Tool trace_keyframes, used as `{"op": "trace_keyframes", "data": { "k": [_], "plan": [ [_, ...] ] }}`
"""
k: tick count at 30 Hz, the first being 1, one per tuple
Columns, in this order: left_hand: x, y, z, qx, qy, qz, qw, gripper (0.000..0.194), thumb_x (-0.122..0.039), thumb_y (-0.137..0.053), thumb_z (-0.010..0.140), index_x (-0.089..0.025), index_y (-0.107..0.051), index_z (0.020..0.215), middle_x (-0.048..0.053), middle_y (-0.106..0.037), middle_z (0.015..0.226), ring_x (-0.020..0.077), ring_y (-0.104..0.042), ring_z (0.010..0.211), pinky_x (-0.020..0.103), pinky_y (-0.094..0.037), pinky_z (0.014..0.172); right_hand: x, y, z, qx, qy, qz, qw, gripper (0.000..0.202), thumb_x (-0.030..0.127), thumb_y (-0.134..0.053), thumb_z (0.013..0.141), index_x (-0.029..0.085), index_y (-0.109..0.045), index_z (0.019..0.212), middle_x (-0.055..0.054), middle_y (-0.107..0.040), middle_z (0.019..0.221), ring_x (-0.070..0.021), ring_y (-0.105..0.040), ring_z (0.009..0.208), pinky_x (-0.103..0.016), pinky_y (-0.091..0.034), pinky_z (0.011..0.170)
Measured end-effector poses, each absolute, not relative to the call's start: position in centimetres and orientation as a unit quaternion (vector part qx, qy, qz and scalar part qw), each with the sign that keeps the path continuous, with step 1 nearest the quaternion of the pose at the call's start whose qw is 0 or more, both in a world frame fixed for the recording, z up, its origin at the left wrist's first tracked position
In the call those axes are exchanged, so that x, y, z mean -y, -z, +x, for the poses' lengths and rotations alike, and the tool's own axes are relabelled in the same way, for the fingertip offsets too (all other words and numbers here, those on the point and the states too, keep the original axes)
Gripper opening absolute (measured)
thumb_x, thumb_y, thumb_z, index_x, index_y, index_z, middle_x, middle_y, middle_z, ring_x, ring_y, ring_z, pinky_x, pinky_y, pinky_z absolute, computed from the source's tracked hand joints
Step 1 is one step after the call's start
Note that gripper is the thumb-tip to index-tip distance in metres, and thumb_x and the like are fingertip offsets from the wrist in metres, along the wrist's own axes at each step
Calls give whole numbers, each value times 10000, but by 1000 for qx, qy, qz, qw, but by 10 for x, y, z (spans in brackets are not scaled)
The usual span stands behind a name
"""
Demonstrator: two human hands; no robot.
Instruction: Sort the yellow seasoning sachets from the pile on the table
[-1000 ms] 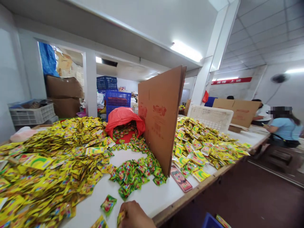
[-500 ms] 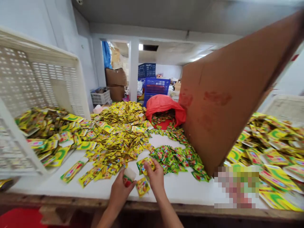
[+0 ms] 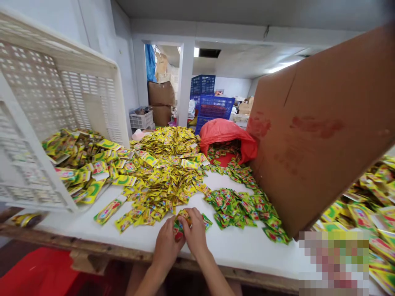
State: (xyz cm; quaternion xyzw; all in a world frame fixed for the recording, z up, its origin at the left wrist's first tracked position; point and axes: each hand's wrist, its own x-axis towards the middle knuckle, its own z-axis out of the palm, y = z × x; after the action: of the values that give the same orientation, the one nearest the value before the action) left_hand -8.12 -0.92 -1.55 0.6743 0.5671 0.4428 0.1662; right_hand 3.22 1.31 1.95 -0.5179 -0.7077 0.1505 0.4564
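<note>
Both hands meet over the white tabletop near its front edge. My left hand [image 3: 168, 242] is closed around a packet [image 3: 178, 232] with a red and green print, mostly covered by the fingers. My right hand [image 3: 194, 232] presses against it, its fingers curled over a small yellow sachet [image 3: 184, 214]. A green sachet [image 3: 206, 222] shows just right of those fingers. Ahead and to the left spreads a heap of small yellow sachets [image 3: 166, 181]; a pile of green sachets [image 3: 234, 207] lies to the right. One longer yellow-green packet [image 3: 108, 210] rests apart on the left.
A white plastic crate [image 3: 119, 102] lies on its side at left, longer packets spilling from it. A red bag [image 3: 224, 131] opens at the back with green sachets inside. A tall cardboard sheet [image 3: 308, 135] leans on the right, more packets [image 3: 370, 205] beyond it. A blurred co-worker's area is lower right.
My hands have come together; the right hand moved left with its yellow sachet onto the packet in the left. A yellow sachet that lay between them no longer shows. The view has turned left.
</note>
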Motion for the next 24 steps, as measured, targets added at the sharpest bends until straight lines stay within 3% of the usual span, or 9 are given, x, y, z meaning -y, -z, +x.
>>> {"op": "trace_keyframes", "data": {
  "k": [10, 16, 21, 24],
  "plan": [
    [13, 17, -83, -571, -477, 636, 201, 480, -159, -538, 700, -167, -399, 1160, 125, -529, 1138, 240, -495, 1083, 406, -393, 909, -15, -20, 14, 724, -134, -504, 453, 127, 237, -539, 804, 228, -578, 925, -33, -517, 879, -213, -459, 852, -352, -358, 760],
    [13, 19, -83, -590, -507, 584, 232, 523, -226, -562, 717, -176, -395, 1210, 131, -511, 1204, 247, -486, 1113, 402, -377, 930, -7, -11, 20, 743, -131, -488, 438, 273, 257, -465, 852, 244, -490, 1124, -46, -532, 967, -216, -469, 929, -374, -333, 827],
    [12, 22, -83, -613, -503, 563, 233, 534, -266, -567, 724, -159, -377, 1212, 147, -499, 1208, 257, -471, 1126, 407, -375, 924, -6, -15, 26, 751, -110, -496, 421, 156, 256, -487, 837, 222, -530, 983, -45, -554, 947, -222, -476, 915, -379, -328, 817],
    [11, 20, -79, -609, -523, 543, 246, 565, -247, -576, 709, -157, -353, 1221, 150, -484, 1220, 252, -459, 1140, 399, -374, 925, -8, -26, 26, 773, -89, -480, 404, 181, 236, -503, 828, 234, -543, 1004, -50, -541, 998, -223, -463, 950, -368, -335, 805]
  ]
}}
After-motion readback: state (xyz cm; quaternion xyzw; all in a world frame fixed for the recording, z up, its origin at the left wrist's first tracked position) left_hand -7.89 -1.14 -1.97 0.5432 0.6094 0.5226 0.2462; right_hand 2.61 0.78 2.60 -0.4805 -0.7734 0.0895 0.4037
